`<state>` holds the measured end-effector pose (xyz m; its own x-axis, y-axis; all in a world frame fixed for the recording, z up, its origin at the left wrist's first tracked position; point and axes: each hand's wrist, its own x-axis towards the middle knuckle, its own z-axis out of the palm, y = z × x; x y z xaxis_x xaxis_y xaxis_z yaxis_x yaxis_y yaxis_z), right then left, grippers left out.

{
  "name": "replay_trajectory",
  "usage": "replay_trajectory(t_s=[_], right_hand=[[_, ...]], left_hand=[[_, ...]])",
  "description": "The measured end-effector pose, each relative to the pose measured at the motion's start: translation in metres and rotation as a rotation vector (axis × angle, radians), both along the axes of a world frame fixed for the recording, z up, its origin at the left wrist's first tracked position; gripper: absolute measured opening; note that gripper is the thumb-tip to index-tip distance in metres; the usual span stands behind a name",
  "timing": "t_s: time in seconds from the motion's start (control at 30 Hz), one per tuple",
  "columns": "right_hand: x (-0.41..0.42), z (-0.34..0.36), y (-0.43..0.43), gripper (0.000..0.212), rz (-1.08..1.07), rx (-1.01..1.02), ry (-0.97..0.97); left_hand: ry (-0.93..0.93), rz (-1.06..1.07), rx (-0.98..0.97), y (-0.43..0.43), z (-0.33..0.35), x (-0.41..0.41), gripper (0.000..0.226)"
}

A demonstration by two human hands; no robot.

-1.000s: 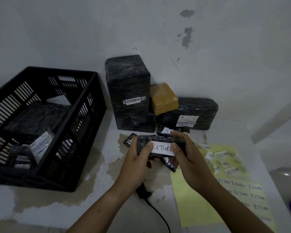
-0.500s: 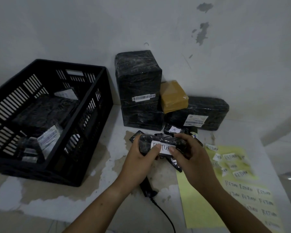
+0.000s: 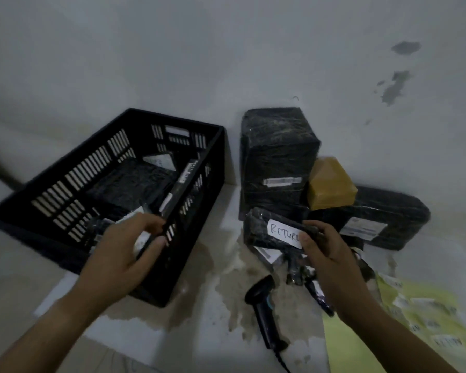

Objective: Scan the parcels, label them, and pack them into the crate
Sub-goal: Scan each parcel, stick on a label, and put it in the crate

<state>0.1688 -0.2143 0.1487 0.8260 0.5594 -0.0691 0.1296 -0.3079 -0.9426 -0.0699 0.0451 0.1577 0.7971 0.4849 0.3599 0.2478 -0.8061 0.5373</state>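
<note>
We start with the desk [image 3: 213,313], pale and stained, and on its left part the black crate [image 3: 218,157], our landmark for the rest. Wrapped parcels lie inside the crate, among them a slim parcel [image 3: 184,181] leaning along the crate's right wall. Just right of the crate stand the unpacked ones: a tall black parcel [image 3: 277,157], a long black parcel [image 3: 385,211] further right, and a brown parcel [image 3: 331,184] perched between them.

Our left hand [image 3: 124,257] reaches over the crate's near right corner, with fingers and thumb curled round the near end of the slim parcel. Whether it also touches the crate's rim we cannot tell. Our right hand [image 3: 328,254] is right of the crate, gripping the right end of the labelled parcel [image 3: 256,227], thumb on its white RETURN label [image 3: 283,232].

What matters is this: the labelled parcel lies right of the crate, apparently held off the desk, with its long axis running roughly across and its free end pointing at the crate's right wall. The right hand carries it and the left is nearer the crate — so we judge the next move to be a short carry leftward over that wall, perhaps once the left hand has made room.

The scanner [image 3: 264,310] lies on the desk, right of the crate's near corner.
</note>
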Motion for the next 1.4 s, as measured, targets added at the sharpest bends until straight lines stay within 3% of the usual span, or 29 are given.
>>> replay_trajectory(t_s=[0.13, 0.23, 0.4, 0.53, 0.63, 0.77, 0.83, 1.1, 1.2, 1.4], right_hand=[[-0.004, 0.006, 0.045, 0.018, 0.113, 0.044, 0.059], [-0.01, 0.012, 0.091, 0.019, 0.227, -0.002, -0.019], [-0.017, 0.022, 0.185, 0.025, 0.378, 0.005, -0.23], [-0.025, 0.033, 0.262, 0.027, 0.541, 0.036, -0.419], [-0.023, 0.025, 0.313, 0.034, 0.707, -0.178, -0.66], [-0.02, -0.001, 0.368, 0.039, 0.984, -0.698, -0.899], [-0.019, -0.017, 0.389, 0.042, 1.045, -0.819, -0.922], [-0.034, -0.047, 0.418, 0.028, 1.05, -0.981, -0.946], [-0.034, -0.06, 0.422, 0.033, 1.133, -1.08, -0.871], [-0.037, -0.05, 0.416, 0.016, 1.099, -1.013, -0.983]], left_hand=[[0.247, 0.046, 0.203, 0.063, -0.03, -0.07, 0.036], [0.37, -0.006, 0.326, 0.089, -0.038, -0.081, 0.036], [0.34, -0.151, 0.377, 0.119, -0.023, -0.074, 0.025], [0.264, -0.136, 0.387, 0.124, -0.038, -0.078, 0.033], [0.262, -0.071, 0.376, 0.132, -0.051, -0.082, 0.053], [0.217, -0.024, 0.403, 0.132, -0.059, -0.08, 0.057], [0.206, -0.005, 0.402, 0.132, -0.062, -0.08, 0.058], [0.171, 0.004, 0.42, 0.135, -0.069, -0.084, 0.053], [0.19, 0.005, 0.437, 0.137, -0.07, -0.081, 0.055], [0.206, 0.001, 0.447, 0.138, -0.072, -0.083, 0.053]])
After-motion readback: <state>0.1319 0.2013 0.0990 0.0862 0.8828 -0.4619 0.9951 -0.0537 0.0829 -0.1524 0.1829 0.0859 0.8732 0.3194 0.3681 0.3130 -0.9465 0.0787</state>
